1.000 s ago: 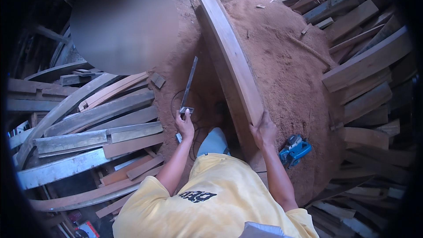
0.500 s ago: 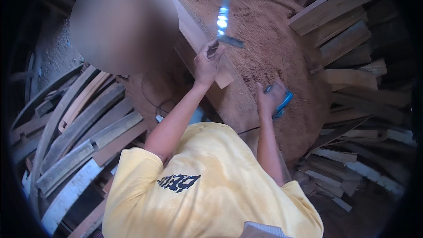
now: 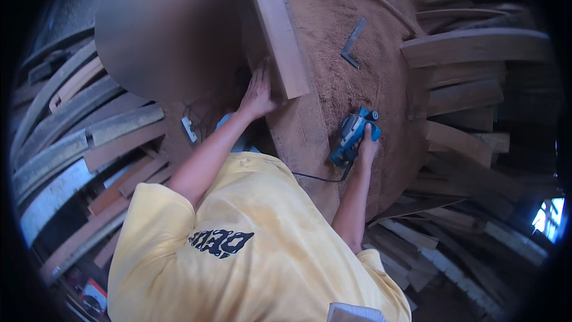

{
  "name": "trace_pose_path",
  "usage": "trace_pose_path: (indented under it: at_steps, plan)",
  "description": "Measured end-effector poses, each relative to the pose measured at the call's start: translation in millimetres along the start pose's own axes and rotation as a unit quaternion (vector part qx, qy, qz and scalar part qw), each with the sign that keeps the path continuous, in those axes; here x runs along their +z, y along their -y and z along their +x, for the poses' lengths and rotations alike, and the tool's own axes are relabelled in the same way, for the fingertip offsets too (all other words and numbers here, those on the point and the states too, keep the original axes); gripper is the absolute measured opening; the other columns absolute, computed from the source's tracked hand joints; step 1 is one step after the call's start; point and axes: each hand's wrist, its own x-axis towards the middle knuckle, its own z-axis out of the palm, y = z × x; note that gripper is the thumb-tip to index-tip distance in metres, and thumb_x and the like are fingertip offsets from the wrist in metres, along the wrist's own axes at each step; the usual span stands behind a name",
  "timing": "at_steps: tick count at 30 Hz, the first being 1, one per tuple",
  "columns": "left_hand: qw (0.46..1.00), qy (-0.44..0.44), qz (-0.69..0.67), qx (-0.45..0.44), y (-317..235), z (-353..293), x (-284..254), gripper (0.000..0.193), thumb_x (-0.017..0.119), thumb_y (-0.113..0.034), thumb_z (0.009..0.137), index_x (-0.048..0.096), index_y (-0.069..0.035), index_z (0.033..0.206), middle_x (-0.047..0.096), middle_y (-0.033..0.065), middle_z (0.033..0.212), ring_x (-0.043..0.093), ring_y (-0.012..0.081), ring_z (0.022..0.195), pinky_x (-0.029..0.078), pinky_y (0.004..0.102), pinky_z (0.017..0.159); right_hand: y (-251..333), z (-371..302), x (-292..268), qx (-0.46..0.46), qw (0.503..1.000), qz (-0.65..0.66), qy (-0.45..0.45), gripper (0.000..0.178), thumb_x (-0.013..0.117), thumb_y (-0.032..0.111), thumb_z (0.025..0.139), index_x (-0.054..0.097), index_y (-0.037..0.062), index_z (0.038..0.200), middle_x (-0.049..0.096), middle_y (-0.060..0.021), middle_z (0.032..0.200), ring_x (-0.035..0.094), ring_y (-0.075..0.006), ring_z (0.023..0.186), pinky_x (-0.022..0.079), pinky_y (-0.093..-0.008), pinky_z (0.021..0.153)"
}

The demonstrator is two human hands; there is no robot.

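Observation:
My right hand (image 3: 368,145) is wrapped around the handle of a blue electric hand planer (image 3: 353,133), which sits at the sawdust beside the bench, its dark cord (image 3: 319,176) running back toward my body. My left hand (image 3: 258,96) has its fingers stretched out along the near left side of a long squared timber (image 3: 279,42); whether it presses on the wood is hard to see. That timber lies lengthwise on a wide wooden bench plank (image 3: 304,134). Farther off, an L-shaped metal square (image 3: 351,42) rests on the sawdust.
Reddish sawdust (image 3: 322,0) spreads along the right of the bench. Stacked curved boards (image 3: 476,48) line the right side, with more curved timbers (image 3: 71,149) on the left. A white plug or socket piece (image 3: 189,130) lies left of the bench. A large blurred patch covers the upper left.
My left hand has let go of the metal square, now on the sawdust, and moved down to the timber. My right hand has closed on the planer's handle. The view has shifted.

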Motion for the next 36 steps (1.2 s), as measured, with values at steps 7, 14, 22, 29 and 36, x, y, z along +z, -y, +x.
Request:
trace_pose_path:
  at_steps: [7,14,22,29,36]
  plan:
    - [0.999,0.013,0.028,0.044,59,25,-6,0.098,0.069,-0.008,0.083,0.022,0.003,0.169,0.024,0.0286,0.174,0.019,0.0456,0.163,0.020,0.0499,0.135,91,-127,-21,-0.196,0.959,-0.126,0.160,0.037,0.085,0.031,0.094,0.071,0.0013,0.111,0.068,-0.0030,0.082,0.063,-0.0119,0.066,0.051,-0.0284,0.060]
    - [0.930,-0.106,-0.346,-0.069,55,139,-89,0.069,0.054,-0.013,0.100,0.038,-0.005,0.167,0.042,0.0188,0.171,0.038,0.0297,0.159,0.027,0.0386,0.131,127,-187,24,-0.262,0.912,-0.266,0.172,0.034,0.083,0.027,0.093,0.072,0.0004,0.111,0.074,-0.0176,0.080,0.077,-0.0329,0.078,0.058,-0.0443,0.074]
    - [0.962,-0.123,-0.207,-0.132,60,175,-96,0.061,0.050,-0.017,0.098,0.053,-0.003,0.158,0.059,0.0225,0.156,0.055,0.0347,0.147,0.042,0.0379,0.122,134,-183,59,-0.306,0.896,-0.271,0.175,0.049,0.078,0.010,0.090,0.064,0.0063,0.137,0.073,-0.0259,0.123,0.074,-0.0468,0.111,0.058,-0.0504,0.095]
    - [0.967,-0.137,-0.181,-0.113,60,174,-97,0.062,0.050,-0.012,0.094,0.057,-0.005,0.155,0.067,0.0241,0.145,0.066,0.0291,0.132,0.048,0.0370,0.113,146,-173,78,-0.321,0.887,-0.288,0.165,0.052,0.075,0.007,0.088,0.063,0.0070,0.138,0.072,-0.0241,0.122,0.072,-0.0435,0.114,0.056,-0.0479,0.098]
    - [0.946,-0.123,-0.276,-0.119,70,163,-92,0.058,0.047,-0.011,0.096,0.058,-0.002,0.152,0.061,0.0251,0.152,0.058,0.0344,0.144,0.043,0.0380,0.121,195,-160,144,-0.352,0.875,-0.283,0.173,0.043,0.074,0.007,0.087,0.065,0.0028,0.129,0.072,-0.0213,0.113,0.072,-0.0395,0.105,0.054,-0.0452,0.095]
